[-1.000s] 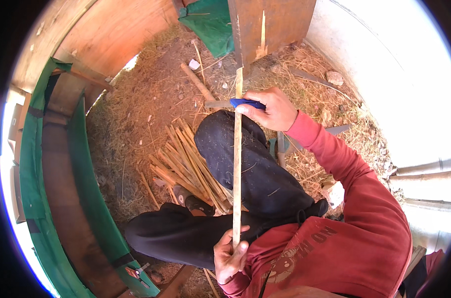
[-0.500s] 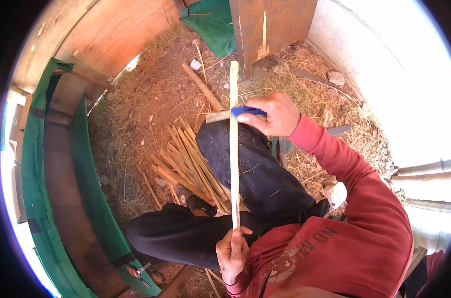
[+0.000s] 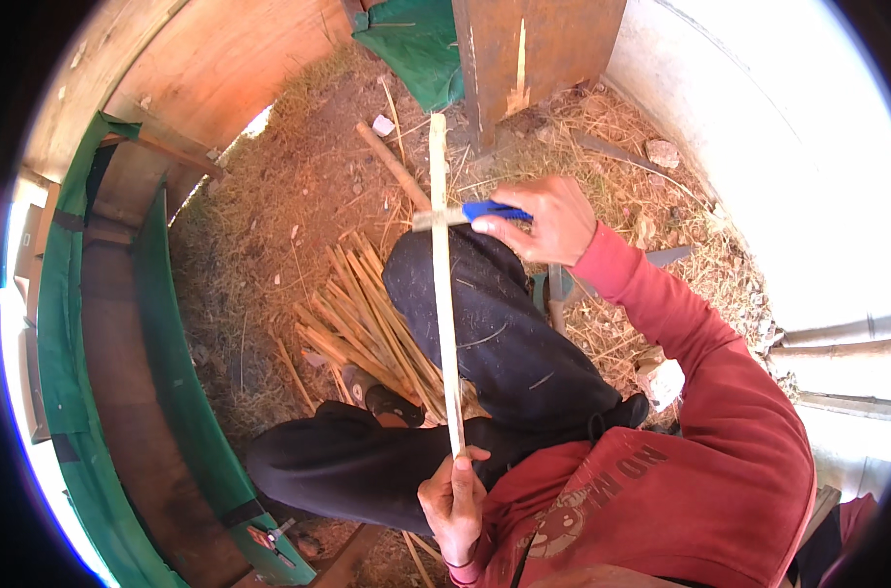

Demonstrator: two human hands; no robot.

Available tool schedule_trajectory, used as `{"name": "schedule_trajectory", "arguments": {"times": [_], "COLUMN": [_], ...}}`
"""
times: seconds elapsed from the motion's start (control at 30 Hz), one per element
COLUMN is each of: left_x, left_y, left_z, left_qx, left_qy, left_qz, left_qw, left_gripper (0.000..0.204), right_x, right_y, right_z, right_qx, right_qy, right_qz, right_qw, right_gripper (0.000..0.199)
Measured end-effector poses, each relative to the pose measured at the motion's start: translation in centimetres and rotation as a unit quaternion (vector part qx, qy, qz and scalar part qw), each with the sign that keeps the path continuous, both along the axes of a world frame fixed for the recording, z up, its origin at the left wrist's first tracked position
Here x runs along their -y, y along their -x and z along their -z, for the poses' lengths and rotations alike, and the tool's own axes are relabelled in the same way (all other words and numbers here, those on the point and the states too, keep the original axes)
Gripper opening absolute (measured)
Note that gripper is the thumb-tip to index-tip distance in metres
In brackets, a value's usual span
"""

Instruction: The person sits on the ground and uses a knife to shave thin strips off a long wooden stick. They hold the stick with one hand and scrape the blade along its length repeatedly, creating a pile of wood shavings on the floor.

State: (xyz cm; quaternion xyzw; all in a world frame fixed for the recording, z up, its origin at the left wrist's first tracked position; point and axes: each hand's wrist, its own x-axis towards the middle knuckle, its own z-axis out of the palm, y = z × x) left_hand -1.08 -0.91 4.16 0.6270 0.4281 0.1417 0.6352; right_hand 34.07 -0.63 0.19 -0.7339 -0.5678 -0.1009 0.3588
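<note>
A long pale bamboo strip (image 3: 446, 323) runs upright through the middle of the view, over my bent knee. My left hand (image 3: 452, 507) is closed round its near end, thumb along the strip. In my right hand (image 3: 553, 220) is a blue-handled knife (image 3: 499, 211), gripped by the handle. Its flat, light blade lies crosswise on the strip, close to the far end and above the knee. Part of the handle is hidden by my fingers.
Several split bamboo strips (image 3: 357, 314) lie in a pile left of my knee, beside my shoe (image 3: 392, 402). A saw blade (image 3: 668, 256) shows on the straw right of my leg. Ahead stands a brown wooden post (image 3: 539, 69); a green-edged wooden frame (image 3: 122, 343) is at left.
The strip's far end has swung slightly left. The knife has slid a little across and away from me along it, more blade now showing. My left hand has shifted slightly left.
</note>
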Motion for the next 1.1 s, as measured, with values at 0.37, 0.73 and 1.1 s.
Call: {"name": "schedule_trajectory", "arguments": {"times": [0.37,0.73,1.1], "left_x": [0.6,0.2,0.5], "left_y": [-0.2,0.2,-0.1], "left_z": [0.0,0.4,0.6], "left_qx": [0.019,0.047,0.036], "left_qy": [0.048,0.067,0.036], "left_qz": [-0.024,-0.029,-0.055], "left_qw": [0.998,0.996,0.997], "left_gripper": [0.040,0.039,0.033], "right_x": [-2.1,-0.1,-0.1], "right_y": [-3.0,-0.7,-0.1], "right_z": [1.7,-2.2,-0.6], "right_qx": [-0.045,-0.086,-0.002], "right_qy": [0.015,-0.038,0.009], "right_qz": [0.107,-0.072,-0.034], "right_qw": [0.993,0.993,0.999], "right_gripper": [0.039,0.038,0.034]}}
